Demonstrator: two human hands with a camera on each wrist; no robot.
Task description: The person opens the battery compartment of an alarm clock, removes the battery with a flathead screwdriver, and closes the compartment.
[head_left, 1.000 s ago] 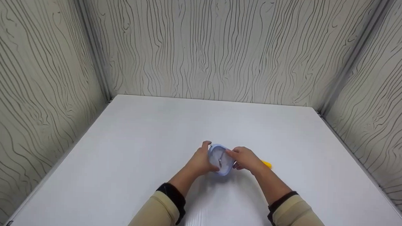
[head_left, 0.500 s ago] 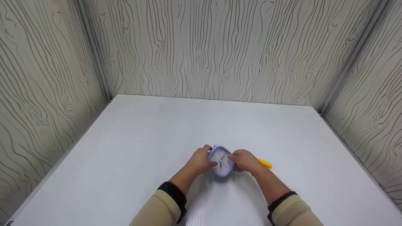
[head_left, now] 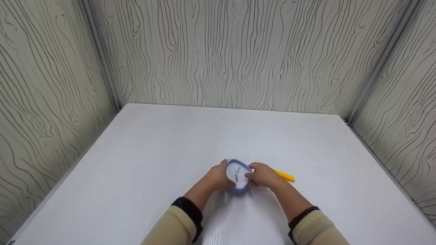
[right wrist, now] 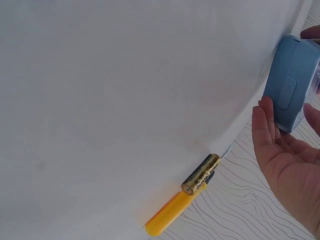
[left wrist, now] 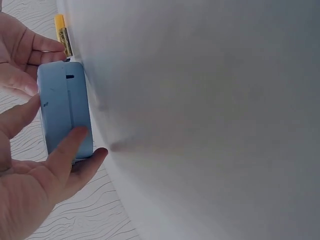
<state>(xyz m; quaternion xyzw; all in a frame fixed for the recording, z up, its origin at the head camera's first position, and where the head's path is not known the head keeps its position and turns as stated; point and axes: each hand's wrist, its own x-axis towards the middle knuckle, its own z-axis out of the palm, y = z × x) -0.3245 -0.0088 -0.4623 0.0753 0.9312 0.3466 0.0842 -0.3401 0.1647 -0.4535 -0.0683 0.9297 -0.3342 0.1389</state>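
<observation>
A small light-blue clock with a white face stands on the white table, held between both hands. My left hand grips its left side; in the left wrist view the thumb and fingers lie along the clock's blue back. My right hand holds the right edge, and in the right wrist view its fingers touch the clock's casing. A yellow tool lies just right of my right hand.
In the right wrist view a gold AA battery lies against the yellow tool on the table. Wood-grain panels wall the table at the back and on both sides.
The clock has been tipped more upright and shifted slightly left between the hands. My right hand has moved left, uncovering more of the yellow tool.
</observation>
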